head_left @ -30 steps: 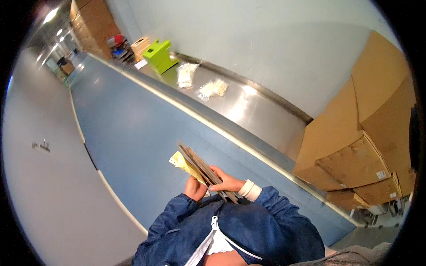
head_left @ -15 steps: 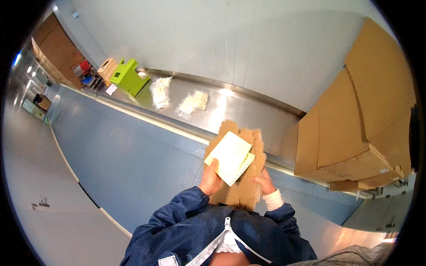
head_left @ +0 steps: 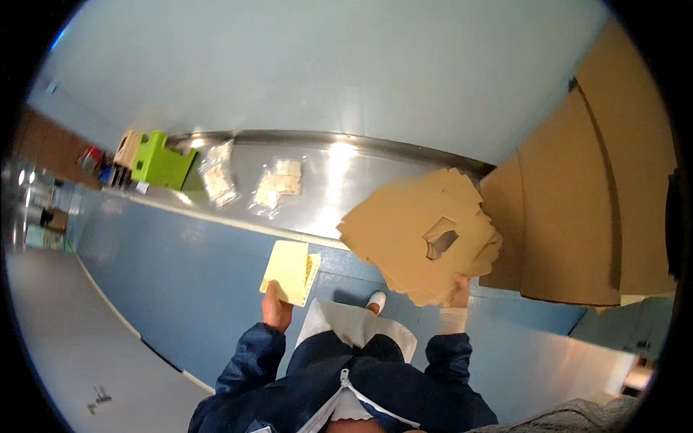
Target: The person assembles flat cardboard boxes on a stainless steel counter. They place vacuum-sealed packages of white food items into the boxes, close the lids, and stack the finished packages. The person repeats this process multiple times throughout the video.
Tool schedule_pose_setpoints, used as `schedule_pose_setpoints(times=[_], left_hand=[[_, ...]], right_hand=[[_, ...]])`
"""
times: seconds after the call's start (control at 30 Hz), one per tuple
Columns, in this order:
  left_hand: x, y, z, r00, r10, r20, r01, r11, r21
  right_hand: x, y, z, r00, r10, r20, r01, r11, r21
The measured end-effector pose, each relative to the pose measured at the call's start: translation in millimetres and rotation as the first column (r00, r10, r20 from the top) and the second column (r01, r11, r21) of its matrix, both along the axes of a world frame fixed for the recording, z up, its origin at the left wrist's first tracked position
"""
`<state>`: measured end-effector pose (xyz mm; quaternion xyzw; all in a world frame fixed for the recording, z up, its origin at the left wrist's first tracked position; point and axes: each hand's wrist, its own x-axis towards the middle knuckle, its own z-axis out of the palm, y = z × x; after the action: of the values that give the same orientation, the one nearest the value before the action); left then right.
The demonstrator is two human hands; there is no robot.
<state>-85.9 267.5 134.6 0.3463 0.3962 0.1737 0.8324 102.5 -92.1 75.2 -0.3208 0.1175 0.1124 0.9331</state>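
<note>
Yellow paper sheets (head_left: pixel 286 267), one with a row of holes along its edge, are gripped in my left hand (head_left: pixel 275 310) over the blue floor. On the other side, my right hand (head_left: pixel 456 294) grips the near edge of a fanned stack of brown cardboard sheets (head_left: pixel 397 234). A ragged opening shows in the stack's middle. The stack hangs over the metal bench's near edge, hiding part of the bench. Most fingers of my right hand are hidden by the cardboard.
Two clear bags of pale pieces, a left bag (head_left: pixel 219 177) and a right bag (head_left: pixel 279 184), lie on the metal bench (head_left: pixel 249 151). A green plastic stool (head_left: pixel 162 164) stands at its left end. Large cardboard sheets (head_left: pixel 563 195) stand at right.
My hands have moved apart: the left carries the yellow sheets leftward, the right swings the cardboard stack right and forward, its sheets now fanned. The papers no longer overlap the cardboard.
</note>
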Motion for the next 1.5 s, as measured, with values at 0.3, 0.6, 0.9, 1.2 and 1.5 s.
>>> schedule_pose_setpoints(times=[0.3,0.6,0.9,1.2,1.5], left_hand=[[18.2,77.9,-96.9,0.955,-0.249,-0.159,0.253,0.967,0.006],[97.2,166.8,-217.8,0.855,-0.411,-0.318,0.461,0.882,0.1],[206.5,213.0,-349.8,0.738,0.255,-0.625,0.591,0.202,0.781],[270.6,48.9,-350.2,0.645,-0.387,-0.659,0.714,-0.001,0.7],[338.1,76.2,-401.6,0.809,-0.485,-0.333,0.481,0.221,0.848]], right_hand=[[-93.6,66.2,-208.7,0.942,-0.13,-0.31,0.165,0.982,0.09],[-116.5,138.1,-313.7,0.575,0.114,-0.81,-0.226,0.974,-0.023],[-66.3,107.9,-275.1,0.601,0.776,-0.192,-0.754,0.471,-0.458],[190.1,20.2,-295.9,0.981,0.178,-0.073,-0.101,0.153,-0.983],[223.1,23.8,-313.7,0.946,0.323,-0.013,0.026,-0.115,-0.993]])
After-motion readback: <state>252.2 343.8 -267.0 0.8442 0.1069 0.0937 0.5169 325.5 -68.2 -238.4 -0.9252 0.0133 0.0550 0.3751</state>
